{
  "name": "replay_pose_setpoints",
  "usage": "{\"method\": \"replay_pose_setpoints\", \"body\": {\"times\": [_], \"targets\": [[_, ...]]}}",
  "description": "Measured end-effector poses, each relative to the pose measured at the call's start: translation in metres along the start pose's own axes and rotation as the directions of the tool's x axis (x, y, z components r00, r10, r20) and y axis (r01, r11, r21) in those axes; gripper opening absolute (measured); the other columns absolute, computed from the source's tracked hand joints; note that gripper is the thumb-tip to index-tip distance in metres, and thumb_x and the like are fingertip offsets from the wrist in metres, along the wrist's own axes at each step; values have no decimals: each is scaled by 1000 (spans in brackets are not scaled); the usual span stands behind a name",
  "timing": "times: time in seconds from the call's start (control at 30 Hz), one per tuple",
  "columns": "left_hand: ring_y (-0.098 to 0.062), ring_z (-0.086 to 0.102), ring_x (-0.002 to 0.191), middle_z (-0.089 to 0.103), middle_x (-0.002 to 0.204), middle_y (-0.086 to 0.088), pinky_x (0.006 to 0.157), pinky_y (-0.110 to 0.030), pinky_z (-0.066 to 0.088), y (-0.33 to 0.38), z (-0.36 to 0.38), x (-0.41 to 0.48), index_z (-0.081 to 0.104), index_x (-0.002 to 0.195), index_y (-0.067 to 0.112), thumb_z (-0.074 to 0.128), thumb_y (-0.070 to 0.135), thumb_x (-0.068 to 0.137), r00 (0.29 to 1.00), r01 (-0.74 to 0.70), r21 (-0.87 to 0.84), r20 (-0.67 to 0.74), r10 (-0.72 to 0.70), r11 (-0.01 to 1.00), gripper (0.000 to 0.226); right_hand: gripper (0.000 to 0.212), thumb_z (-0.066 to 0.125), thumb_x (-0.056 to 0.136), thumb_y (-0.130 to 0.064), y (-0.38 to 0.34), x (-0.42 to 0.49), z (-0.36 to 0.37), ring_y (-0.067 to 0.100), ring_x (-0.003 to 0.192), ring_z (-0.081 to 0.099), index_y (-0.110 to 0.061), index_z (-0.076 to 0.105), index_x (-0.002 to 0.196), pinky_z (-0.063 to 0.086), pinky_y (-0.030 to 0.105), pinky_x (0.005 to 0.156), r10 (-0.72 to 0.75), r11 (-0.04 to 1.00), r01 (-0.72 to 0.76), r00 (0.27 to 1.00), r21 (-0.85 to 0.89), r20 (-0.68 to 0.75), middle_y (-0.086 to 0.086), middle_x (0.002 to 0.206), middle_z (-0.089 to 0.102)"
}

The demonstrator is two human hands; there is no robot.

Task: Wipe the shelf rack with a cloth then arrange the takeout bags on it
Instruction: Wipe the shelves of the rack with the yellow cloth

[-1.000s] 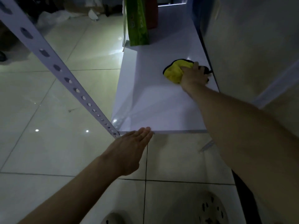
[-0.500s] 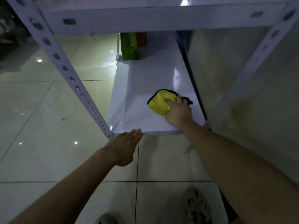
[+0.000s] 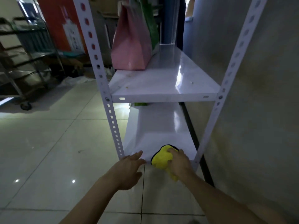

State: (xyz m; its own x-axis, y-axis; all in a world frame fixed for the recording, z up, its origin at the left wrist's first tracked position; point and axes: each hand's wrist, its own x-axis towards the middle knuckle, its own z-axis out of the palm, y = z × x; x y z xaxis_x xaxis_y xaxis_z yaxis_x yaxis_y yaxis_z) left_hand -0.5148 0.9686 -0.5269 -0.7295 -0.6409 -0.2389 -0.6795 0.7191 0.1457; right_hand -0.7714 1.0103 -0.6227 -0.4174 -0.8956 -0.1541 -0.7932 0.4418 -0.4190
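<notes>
Pink bag (image 3: 131, 50) on upper shelf (image 3: 161, 81), right hand (image 3: 179, 164) gripping cloth (image 3: 161, 157)

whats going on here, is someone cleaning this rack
A person is wiping the white rack's lower shelf. The right hand grips a yellow cloth at the shelf's front edge, and the left hand lies open by the same edge. A pink bag and a green bag stand on the upper shelf.

A bag (image 3: 131, 46) stands on the upper shelf (image 3: 161, 84), the cloth (image 3: 161, 157) on the lower shelf (image 3: 161, 126).
</notes>
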Motion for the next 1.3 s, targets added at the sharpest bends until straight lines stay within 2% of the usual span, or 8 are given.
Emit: {"method": "replay_pose_setpoints", "body": {"times": [0.23, 0.37, 0.53, 0.67, 0.83, 0.93, 1.03, 1.3], "targets": [[-18, 53, 147, 31, 175, 8, 118, -34, 45, -16, -80, -51, 55, 153, 34, 57, 35, 110, 964, 110, -133, -229, -138, 985, 43, 58, 57, 100, -23, -53, -67, -91, 24, 90, 54, -37, 45, 154, 46, 34, 76, -155, 960, 196, 967, 199, -201, 6, 127, 50], [-17, 65, 123, 66, 138, 6, 100, -33, 52, -30, -126, -71, 68, 131, 30, 60, 33, 107, 890, 179, -124, -403, -215, 976, 26, 59, 65, 93, -23, -91, -97, -169, 27, 105, 58, -37, 52, 149, 50, 37, 87, -264, 909, 360, 888, 212, -377, 4, 122, 56], [-20, 65, 94, 63, 102, 6, 79, -39, 55, -26, -182, -68, 60, 105, 25, 59, 39, 106, 708, 285, -231, -604, -366, 930, 14, 57, 65, 91, -21, -143, -95, -269, 24, 97, 57, -33, 55, 146, 49, 37, 85, -320, 821, 545, 684, 168, -655, 5, 117, 54], [-27, 67, 111, 66, 127, -6, 91, -47, 59, -22, -218, -52, 51, 138, 18, 56, 53, 107, 501, 230, -466, -695, -515, 854, 48, 55, 61, 93, -19, -172, -55, -310, 25, 95, 54, -27, 57, 147, 50, 37, 82, -285, 850, 522, 574, 75, -768, 7, 126, 45], [-28, 53, 144, 47, 163, -8, 115, -53, 48, -29, -263, -27, 15, 167, 22, 43, 66, 107, 450, -45, -512, -777, -440, 858, 80, 52, 51, 99, -37, -163, 5, -278, 37, 126, 52, -29, 52, 151, 48, 44, 104, -275, 959, 249, 930, -132, -246, 11, 153, 41], [-29, 49, 150, 34, 173, -2, 117, -57, 46, -35, -282, -10, -2, 169, 35, 33, 73, 106, 376, -136, -479, -835, -402, 867, 81, 45, 37, 105, -37, -166, 14, -300, 34, 123, 56, -14, 63, 134, 48, 44, 103, -332, 921, 320, 943, -223, -18, 15, 138, 59], [-30, 50, 148, 24, 178, -2, 113, -52, 49, -34, -293, 6, -10, 170, 37, 32, 55, 114, 304, -193, -426, -883, -359, 884, 72, 47, 40, 106, -48, -151, 30, -325, 29, 137, 48, -33, 58, 146, 41, 42, 113, -343, 922, 333, 939, -198, -19, 2, 150, 54], [-51, 65, 109, 59, 135, -32, 79, -57, 59, -56, -286, 51, -3, 170, 36, 31, 49, 116, 162, -262, -354, -933, -320, 898, 65, 58, 31, 108, -49, -161, 42, -275, 38, 140, 32, -30, 25, 162, 30, 48, 117, -420, 866, 376, 904, -329, -72, 11, 160, 30]]}}
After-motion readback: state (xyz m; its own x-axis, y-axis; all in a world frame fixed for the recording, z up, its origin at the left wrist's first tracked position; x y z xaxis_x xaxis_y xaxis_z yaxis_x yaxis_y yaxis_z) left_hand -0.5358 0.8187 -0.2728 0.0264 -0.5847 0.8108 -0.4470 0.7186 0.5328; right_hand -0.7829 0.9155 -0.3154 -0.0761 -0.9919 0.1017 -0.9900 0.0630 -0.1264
